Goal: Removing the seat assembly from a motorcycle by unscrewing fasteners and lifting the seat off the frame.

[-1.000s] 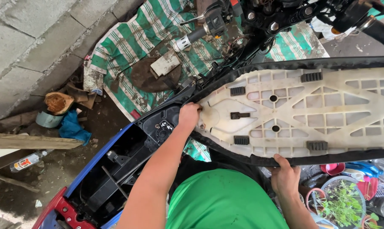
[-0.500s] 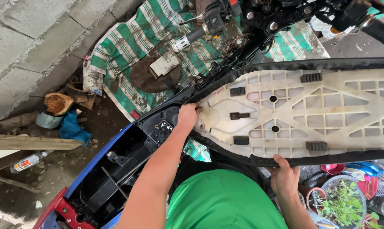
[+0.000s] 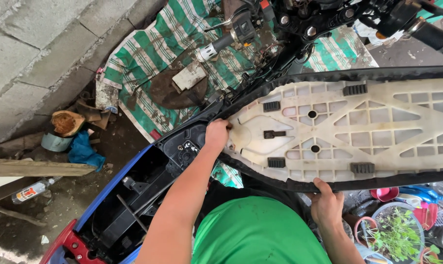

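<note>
Motorbike frame [image 3: 133, 195], blue and red panels, under-seat bay open and dark, runs from lower left toward the handlebars [image 3: 329, 19] at top. Seat [image 3: 348, 129] is flipped up, pale ribbed plastic underside facing the camera, black edge all round; it spans from mid-frame to the right edge, hinged end near the open bay. Striped green-and-white cloth [image 3: 153, 54] lies on the ground beyond, stained, a rusty metal piece on it. Concrete block wall [image 3: 35, 54] upper left. Wooden plank [image 3: 35, 168] at left, a blue rag [image 3: 83, 152] above it, a spray can [image 3: 31, 190] below. Potted plant [image 3: 395, 234] lower right.

Left hand [image 3: 217, 134] sits at the seat's narrow end by the hinge, fingers curled together against the plastic; whether they pinch anything cannot be told. Right hand [image 3: 326, 203] grips the seat's near black rim from below, thumb on top, fingers wrapped under.
</note>
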